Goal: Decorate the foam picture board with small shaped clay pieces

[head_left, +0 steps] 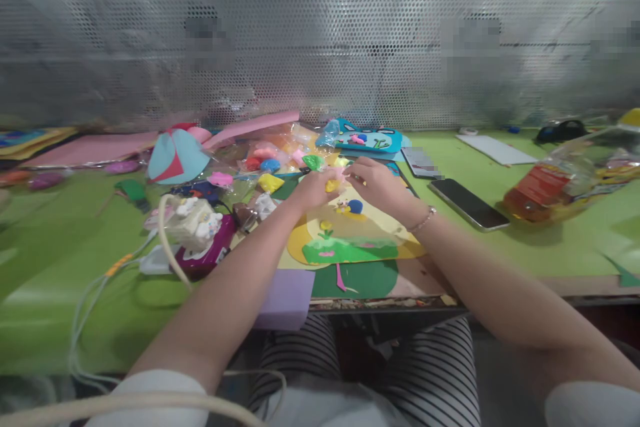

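Note:
My left hand and my right hand meet over a yellow craft board with a green foam landscape stuck on it. Between the fingers of both hands sits a small lump of yellow clay; both hands pinch it. A small figure with a blue ball lies on the board just below my hands. A thin bracelet circles my right wrist. Bags of coloured clay pieces lie just left of and behind my left hand.
A black phone lies to the right on the green table. A clear bag with red label is far right. A purple device with a white toy and cables sits left. A perforated metal screen closes the back.

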Motion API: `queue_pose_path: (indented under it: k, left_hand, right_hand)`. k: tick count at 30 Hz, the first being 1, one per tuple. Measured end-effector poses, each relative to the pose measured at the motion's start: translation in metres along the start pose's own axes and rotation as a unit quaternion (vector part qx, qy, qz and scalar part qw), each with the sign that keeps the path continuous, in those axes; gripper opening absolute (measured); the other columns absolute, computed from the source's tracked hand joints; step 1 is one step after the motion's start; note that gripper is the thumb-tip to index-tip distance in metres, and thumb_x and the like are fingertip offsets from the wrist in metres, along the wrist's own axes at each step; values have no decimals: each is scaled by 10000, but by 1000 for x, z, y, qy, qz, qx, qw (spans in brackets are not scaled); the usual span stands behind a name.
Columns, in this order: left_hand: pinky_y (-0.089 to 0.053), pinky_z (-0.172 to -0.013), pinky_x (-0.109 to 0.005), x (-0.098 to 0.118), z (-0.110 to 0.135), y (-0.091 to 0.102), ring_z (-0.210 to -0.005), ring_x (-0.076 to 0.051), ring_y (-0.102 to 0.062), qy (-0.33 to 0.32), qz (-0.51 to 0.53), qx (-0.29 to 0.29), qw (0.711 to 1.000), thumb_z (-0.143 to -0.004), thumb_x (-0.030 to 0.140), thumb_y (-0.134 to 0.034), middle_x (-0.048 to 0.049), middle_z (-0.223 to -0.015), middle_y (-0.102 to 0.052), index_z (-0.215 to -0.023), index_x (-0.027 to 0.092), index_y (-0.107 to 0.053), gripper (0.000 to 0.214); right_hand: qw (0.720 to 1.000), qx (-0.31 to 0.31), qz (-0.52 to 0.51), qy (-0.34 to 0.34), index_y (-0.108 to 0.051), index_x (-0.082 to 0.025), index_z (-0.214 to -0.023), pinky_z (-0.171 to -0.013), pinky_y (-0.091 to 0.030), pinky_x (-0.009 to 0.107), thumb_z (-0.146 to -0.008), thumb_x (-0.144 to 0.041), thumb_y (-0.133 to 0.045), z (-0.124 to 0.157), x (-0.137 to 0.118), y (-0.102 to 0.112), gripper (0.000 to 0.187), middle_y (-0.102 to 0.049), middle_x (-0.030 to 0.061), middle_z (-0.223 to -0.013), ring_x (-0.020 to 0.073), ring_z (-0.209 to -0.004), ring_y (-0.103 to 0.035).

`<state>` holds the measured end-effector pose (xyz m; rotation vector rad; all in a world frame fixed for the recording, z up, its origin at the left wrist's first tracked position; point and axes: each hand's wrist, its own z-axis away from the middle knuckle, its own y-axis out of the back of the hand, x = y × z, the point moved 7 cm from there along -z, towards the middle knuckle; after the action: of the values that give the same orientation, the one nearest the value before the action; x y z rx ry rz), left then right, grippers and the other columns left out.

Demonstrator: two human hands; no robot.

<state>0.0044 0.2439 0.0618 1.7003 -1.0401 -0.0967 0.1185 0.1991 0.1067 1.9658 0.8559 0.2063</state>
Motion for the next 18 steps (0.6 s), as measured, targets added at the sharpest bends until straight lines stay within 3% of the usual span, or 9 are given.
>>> queue_pose_path:
  k: [8,14,18]
  left_hand:
    - [-454,-874,-322,0,0,-1,-1022,-225,-623,25,22,-21,999,-791,377,-596,-86,-1136,-669,-1173,201,-583,420]
    - [-465,-811,-329,1,0,-4,-932,-247,-645,7,-28,-43,999,-782,373,-594,-69,-986,-700,-1042,192,-616,317]
    - [-464,-833,-339,2,-1,-2,-975,-259,-635,-6,-7,-19,1000,-781,376,-595,-88,-1052,-683,-1057,178,-608,340]
  right_hand:
    - [999,-28,-17,18,-666,-129,-877,-718,-399,285,-880,-156,-472,1,-3,-16,195,-547,84,-868,178,-789,-525]
    - [999,-4,-27,29,-614,-151,-756,-657,-364,260,-873,-140,-470,2,-2,-22,186,-521,50,-796,158,-724,-495]
    - [998,38,-9,58,-593,-163,-751,-634,-360,265,-885,-150,-462,3,-2,-21,188,-527,53,-783,164,-706,-500]
